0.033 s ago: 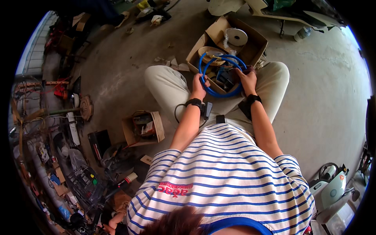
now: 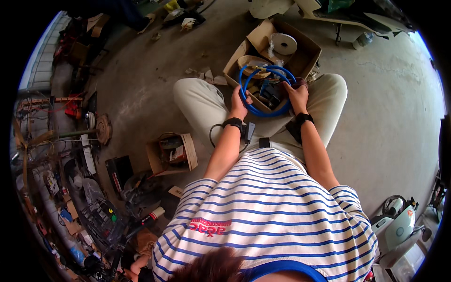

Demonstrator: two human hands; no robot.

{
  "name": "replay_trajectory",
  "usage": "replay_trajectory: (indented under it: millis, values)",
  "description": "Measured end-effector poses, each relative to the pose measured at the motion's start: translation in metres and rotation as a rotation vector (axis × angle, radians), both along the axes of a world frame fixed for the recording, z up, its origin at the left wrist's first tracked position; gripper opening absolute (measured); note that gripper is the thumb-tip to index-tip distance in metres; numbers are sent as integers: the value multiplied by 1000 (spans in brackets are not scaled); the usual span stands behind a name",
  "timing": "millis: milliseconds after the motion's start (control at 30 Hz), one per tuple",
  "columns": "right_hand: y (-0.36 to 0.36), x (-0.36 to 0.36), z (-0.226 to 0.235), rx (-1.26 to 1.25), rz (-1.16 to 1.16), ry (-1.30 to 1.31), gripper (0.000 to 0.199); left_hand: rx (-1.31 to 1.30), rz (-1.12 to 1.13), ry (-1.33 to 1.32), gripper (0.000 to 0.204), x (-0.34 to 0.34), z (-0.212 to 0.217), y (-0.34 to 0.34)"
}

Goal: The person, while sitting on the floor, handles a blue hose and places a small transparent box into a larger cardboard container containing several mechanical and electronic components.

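Observation:
A coiled blue hose [image 2: 266, 114] hangs in loops between my two hands, above an open cardboard box [image 2: 233, 60]. My left hand [image 2: 239, 102] is closed around the left side of the loops. At the right side, my right hand [image 2: 297, 97] grips the coil, its fingers partly hidden. A dark reddish-brown piece shows just beyond that hand; I cannot tell what it is. Yellowish ends show on the hose's far loops. Inside the box, partly behind the hose, are a white reel [image 2: 284, 44], a tan round roll [image 2: 246, 61] and dark small parts.
My bent knees flank the box on the concrete floor. A smaller cardboard box [image 2: 190, 152] with parts stands to the left. Cluttered tools and scrap line the left side. A scooter-like white body [image 2: 401, 228] is at the lower right; a clear bottle [image 2: 362, 41] stands far right.

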State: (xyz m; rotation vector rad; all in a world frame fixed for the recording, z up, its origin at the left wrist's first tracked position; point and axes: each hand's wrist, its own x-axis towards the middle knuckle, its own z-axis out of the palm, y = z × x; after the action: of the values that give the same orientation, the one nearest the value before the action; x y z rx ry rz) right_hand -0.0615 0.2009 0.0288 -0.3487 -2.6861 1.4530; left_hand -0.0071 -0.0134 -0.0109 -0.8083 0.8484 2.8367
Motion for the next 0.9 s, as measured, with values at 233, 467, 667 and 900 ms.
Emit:
replay_trajectory:
  millis: [233, 467, 667, 900]
  values:
    - [-4, 6, 11, 330, 96, 141, 36, -96, 19, -55, 41, -2, 6, 1]
    - [-9, 7, 21, 123, 136, 396, 27, -248, 13, 33, 39, 1, 14, 1]
    - [-9, 16, 34, 102, 177, 375, 29, -356, -239, -233, 36, 3, 13, 4]
    - [-7, 14, 29, 154, 139, 332, 25, -297, -227, -176, 39, 3, 15, 3]
